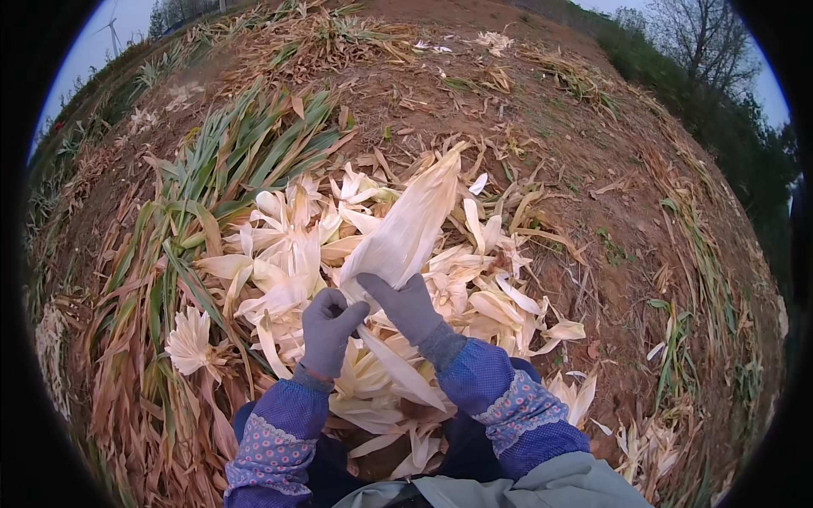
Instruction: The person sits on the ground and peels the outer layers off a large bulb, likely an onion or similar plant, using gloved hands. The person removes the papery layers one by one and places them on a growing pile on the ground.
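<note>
My left hand (331, 327), in a grey glove, is closed on the edge of a pale corn husk (409, 225), with thumb and fingers pinched together. My right hand (406, 308), gloved alike, grips the same husk at its lower end. The broad dry husk points up and away from me, narrowing to a tip. A loose strip of husk (406, 374) hangs down from between the hands to the lower right. Whether a cob is inside the husk cannot be seen. Beneath the hands lies a heap of peeled husks (286, 254).
Green and brown corn stalks (159, 286) lie along the left. A fanned husk (189, 341) rests on them. Bare reddish soil (559, 159) with scattered leaves stretches ahead and right. More stalks (698, 267) lie in a row at the far right. Trees and a wind turbine stand in the distance.
</note>
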`<act>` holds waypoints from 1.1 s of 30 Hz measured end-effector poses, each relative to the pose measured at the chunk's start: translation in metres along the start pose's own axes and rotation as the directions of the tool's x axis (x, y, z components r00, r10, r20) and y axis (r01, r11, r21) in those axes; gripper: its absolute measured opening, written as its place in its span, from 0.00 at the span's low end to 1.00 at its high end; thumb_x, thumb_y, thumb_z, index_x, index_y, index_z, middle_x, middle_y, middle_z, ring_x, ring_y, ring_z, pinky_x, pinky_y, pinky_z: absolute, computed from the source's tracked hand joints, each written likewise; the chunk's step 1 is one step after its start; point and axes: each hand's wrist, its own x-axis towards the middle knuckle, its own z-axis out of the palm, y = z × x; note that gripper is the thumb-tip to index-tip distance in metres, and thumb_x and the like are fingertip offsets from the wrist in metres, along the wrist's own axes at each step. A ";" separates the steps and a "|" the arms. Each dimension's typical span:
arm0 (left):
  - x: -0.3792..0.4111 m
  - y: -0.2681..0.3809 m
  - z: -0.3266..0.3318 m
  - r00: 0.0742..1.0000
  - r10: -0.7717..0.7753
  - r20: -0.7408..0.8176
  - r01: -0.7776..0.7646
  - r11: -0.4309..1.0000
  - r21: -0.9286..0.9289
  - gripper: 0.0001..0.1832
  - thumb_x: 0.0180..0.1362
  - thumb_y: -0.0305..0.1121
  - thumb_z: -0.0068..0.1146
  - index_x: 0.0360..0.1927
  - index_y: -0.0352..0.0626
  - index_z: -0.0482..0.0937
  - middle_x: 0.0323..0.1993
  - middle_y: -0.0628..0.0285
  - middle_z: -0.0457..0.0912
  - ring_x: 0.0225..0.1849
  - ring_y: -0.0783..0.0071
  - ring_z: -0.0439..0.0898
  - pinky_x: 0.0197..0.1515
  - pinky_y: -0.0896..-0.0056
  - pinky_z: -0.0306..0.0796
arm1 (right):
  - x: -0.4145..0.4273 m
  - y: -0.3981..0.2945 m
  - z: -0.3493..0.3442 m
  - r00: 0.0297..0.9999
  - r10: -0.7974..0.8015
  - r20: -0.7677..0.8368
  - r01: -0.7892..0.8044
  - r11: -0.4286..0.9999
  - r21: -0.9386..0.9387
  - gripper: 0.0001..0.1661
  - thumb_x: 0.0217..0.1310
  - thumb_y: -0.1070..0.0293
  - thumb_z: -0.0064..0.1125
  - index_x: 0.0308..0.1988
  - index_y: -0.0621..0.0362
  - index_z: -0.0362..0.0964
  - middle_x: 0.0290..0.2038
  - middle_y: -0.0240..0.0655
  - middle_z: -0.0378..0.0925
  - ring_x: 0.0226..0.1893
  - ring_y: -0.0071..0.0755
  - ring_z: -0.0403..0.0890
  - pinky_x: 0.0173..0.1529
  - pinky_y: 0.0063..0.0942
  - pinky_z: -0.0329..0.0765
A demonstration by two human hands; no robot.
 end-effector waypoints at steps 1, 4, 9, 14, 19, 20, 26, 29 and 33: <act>0.000 0.002 0.000 1.000 -0.001 0.004 0.001 1.000 -0.017 0.11 0.49 0.27 0.64 0.23 0.42 0.70 0.19 0.69 0.72 0.19 0.85 0.70 0.21 0.82 0.66 | -0.002 -0.002 0.002 1.000 -0.023 -0.008 0.023 1.000 0.013 0.20 0.55 0.63 0.64 0.43 0.67 0.74 0.34 0.36 0.80 0.33 0.23 0.80 0.37 0.22 0.76; 0.002 0.000 0.002 1.000 0.015 -0.011 -0.016 0.999 -0.041 0.11 0.50 0.27 0.63 0.24 0.41 0.70 0.19 0.68 0.73 0.18 0.83 0.73 0.20 0.81 0.67 | -0.010 -0.013 0.002 0.997 -0.076 0.006 0.075 0.996 0.050 0.17 0.58 0.66 0.61 0.43 0.68 0.74 0.36 0.37 0.80 0.36 0.25 0.80 0.40 0.22 0.76; 0.004 -0.001 0.000 0.997 0.044 -0.065 -0.044 0.999 -0.003 0.09 0.51 0.25 0.62 0.28 0.40 0.71 0.22 0.66 0.75 0.20 0.81 0.75 0.24 0.79 0.70 | -0.008 -0.006 0.009 0.995 -0.079 -0.064 0.083 0.994 0.066 0.19 0.56 0.66 0.62 0.44 0.68 0.73 0.38 0.38 0.80 0.37 0.26 0.80 0.40 0.22 0.76; 0.007 -0.014 -0.011 0.984 0.149 0.093 -0.151 0.988 0.016 0.14 0.50 0.23 0.61 0.38 0.39 0.69 0.27 0.65 0.76 0.21 0.80 0.74 0.25 0.78 0.71 | -0.002 -0.004 0.009 0.995 0.020 -0.100 -0.005 0.990 0.141 0.20 0.55 0.65 0.63 0.43 0.69 0.73 0.37 0.36 0.80 0.34 0.25 0.79 0.38 0.21 0.75; 0.006 -0.003 -0.004 1.000 -0.007 -0.013 0.008 0.998 0.055 0.11 0.51 0.28 0.61 0.36 0.36 0.73 0.26 0.64 0.77 0.24 0.83 0.75 0.26 0.81 0.69 | -0.014 -0.014 0.014 0.988 -0.152 -0.031 0.152 0.988 0.014 0.16 0.57 0.66 0.61 0.42 0.67 0.74 0.34 0.35 0.80 0.32 0.23 0.78 0.36 0.20 0.75; 0.007 -0.004 -0.006 0.999 -0.008 -0.050 0.012 0.997 0.070 0.11 0.52 0.29 0.60 0.36 0.36 0.74 0.26 0.64 0.78 0.24 0.82 0.76 0.25 0.80 0.70 | -0.018 -0.019 0.017 0.975 -0.221 0.010 0.221 0.975 -0.035 0.16 0.57 0.66 0.61 0.42 0.67 0.74 0.34 0.35 0.80 0.32 0.22 0.78 0.36 0.20 0.75; 0.003 0.005 -0.009 0.962 -0.218 0.162 0.219 0.976 0.010 0.15 0.56 0.35 0.57 0.41 0.34 0.75 0.26 0.63 0.78 0.23 0.77 0.77 0.26 0.77 0.72 | -0.012 -0.021 0.012 0.989 -0.139 -0.040 0.139 0.990 -0.002 0.17 0.56 0.66 0.61 0.42 0.68 0.74 0.35 0.36 0.80 0.33 0.24 0.79 0.38 0.23 0.75; -0.002 0.010 -0.003 0.957 -0.162 0.242 0.170 0.985 -0.013 0.15 0.57 0.35 0.57 0.41 0.34 0.73 0.28 0.61 0.78 0.24 0.75 0.78 0.27 0.77 0.72 | 0.003 -0.024 -0.004 0.995 0.000 -0.098 0.026 0.966 0.257 0.21 0.53 0.66 0.64 0.44 0.68 0.73 0.38 0.38 0.79 0.37 0.28 0.79 0.42 0.23 0.75; 0.000 0.016 0.000 0.968 -0.151 0.202 0.156 0.988 -0.012 0.15 0.56 0.34 0.58 0.40 0.34 0.73 0.27 0.61 0.77 0.23 0.77 0.77 0.26 0.77 0.72 | 0.009 -0.016 -0.014 0.997 0.066 0.051 -0.075 0.973 0.219 0.26 0.49 0.65 0.68 0.46 0.67 0.71 0.40 0.37 0.78 0.40 0.28 0.79 0.44 0.23 0.76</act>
